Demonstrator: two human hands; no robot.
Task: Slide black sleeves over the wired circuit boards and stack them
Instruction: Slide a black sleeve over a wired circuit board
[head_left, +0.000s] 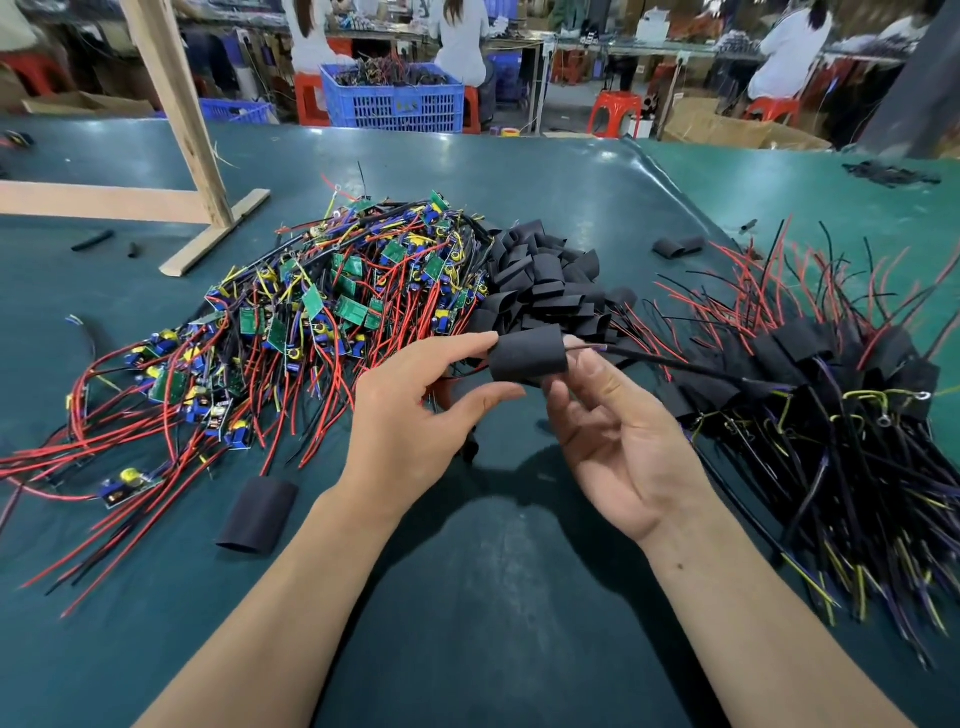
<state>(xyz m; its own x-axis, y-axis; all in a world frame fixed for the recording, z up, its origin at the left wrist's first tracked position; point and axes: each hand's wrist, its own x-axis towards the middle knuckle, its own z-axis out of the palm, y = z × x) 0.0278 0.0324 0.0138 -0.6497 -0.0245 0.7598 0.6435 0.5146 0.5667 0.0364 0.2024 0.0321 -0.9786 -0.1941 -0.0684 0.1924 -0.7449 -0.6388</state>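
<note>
A black sleeve (527, 354) is held above the green table (519, 597), with a dark wire running out of its right end toward the right. My left hand (415, 415) pinches the sleeve's left end between forefinger and thumb. My right hand (618, 441) is under its right end, palm up, with thumb and fingertips on the sleeve. A heap of bare wired circuit boards (311, 312) lies to the left. Empty black sleeves (545, 275) are piled behind my hands. Sleeved boards with wires (841, 395) are stacked at the right.
A loose black sleeve (257, 514) lies on the table near my left forearm. A wooden frame (197, 197) stands at the back left. Beyond the table's far edge are a blue crate (395, 98), red stools and seated people.
</note>
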